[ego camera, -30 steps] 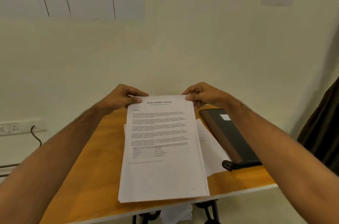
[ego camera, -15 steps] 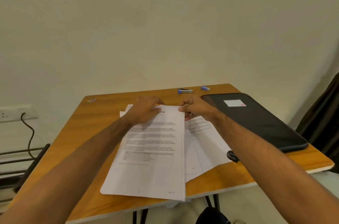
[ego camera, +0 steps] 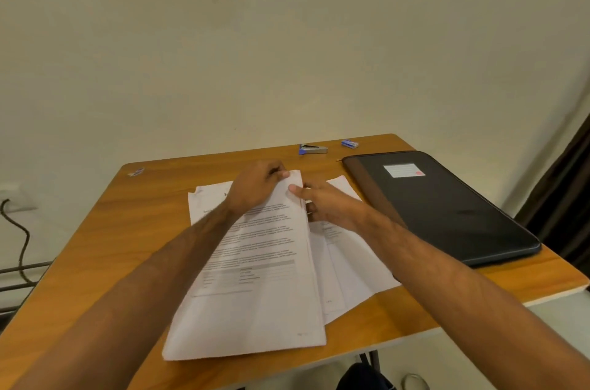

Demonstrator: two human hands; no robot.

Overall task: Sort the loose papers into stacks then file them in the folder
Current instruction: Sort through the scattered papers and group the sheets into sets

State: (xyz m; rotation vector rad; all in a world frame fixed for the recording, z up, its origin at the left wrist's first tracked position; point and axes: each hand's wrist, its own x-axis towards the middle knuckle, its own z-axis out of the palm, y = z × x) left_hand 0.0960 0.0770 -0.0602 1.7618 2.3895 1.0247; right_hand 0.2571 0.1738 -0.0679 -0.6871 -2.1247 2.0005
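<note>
Both hands are working at the far end of a stack of papers [ego camera: 255,287] lying on the wooden worktop [ego camera: 105,249]; the left hand [ego camera: 255,188] is curling over the top edge, fingers closed on the upper sheets; the right hand [ego camera: 325,204] is pinching the right corner of the same stack, thumb on top. More loose sheets [ego camera: 354,265] are fanning out from under the stack on its right side, some reaching toward the black folder [ego camera: 447,207]; the folder is lying closed and flat at the right of the worktop, a pale label on its cover. A stapler [ego camera: 313,149] and a small blue box [ego camera: 349,144] are sitting near the back edge, well apart from the papers.
</note>
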